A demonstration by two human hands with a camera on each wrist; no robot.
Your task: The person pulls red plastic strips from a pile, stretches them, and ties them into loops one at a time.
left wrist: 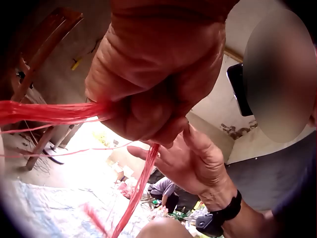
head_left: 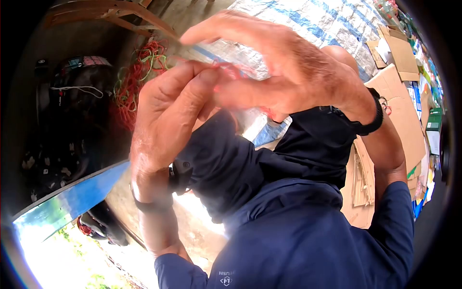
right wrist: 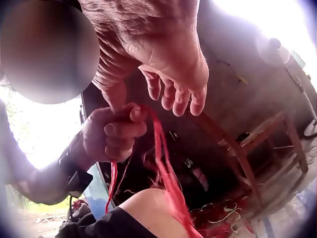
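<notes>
A bundle of thin red plastic strands (left wrist: 49, 113) runs through the curled fingers of my left hand (head_left: 166, 103), and its tail hangs below the fist in the left wrist view. Raised in front of the chest, that hand grips the bundle between thumb and fingers. My right hand (head_left: 293, 62) is spread just beside it, its thumb right at the left fingertips. In the right wrist view the other right fingers (right wrist: 182, 96) hang loosely bent, with nothing between them. From the left hand the red strands (right wrist: 166, 168) drop past a bare knee.
Tangled red and green strands (head_left: 142, 72) lie on the floor near a wooden frame (head_left: 96, 9). A blue-and-white tarp (head_left: 308, 19) spreads ahead. Flattened cardboard (head_left: 397, 115) and mixed packaging are on the right. Shoes (head_left: 103, 224) stand at lower left. Another person (left wrist: 167, 189) sits farther back.
</notes>
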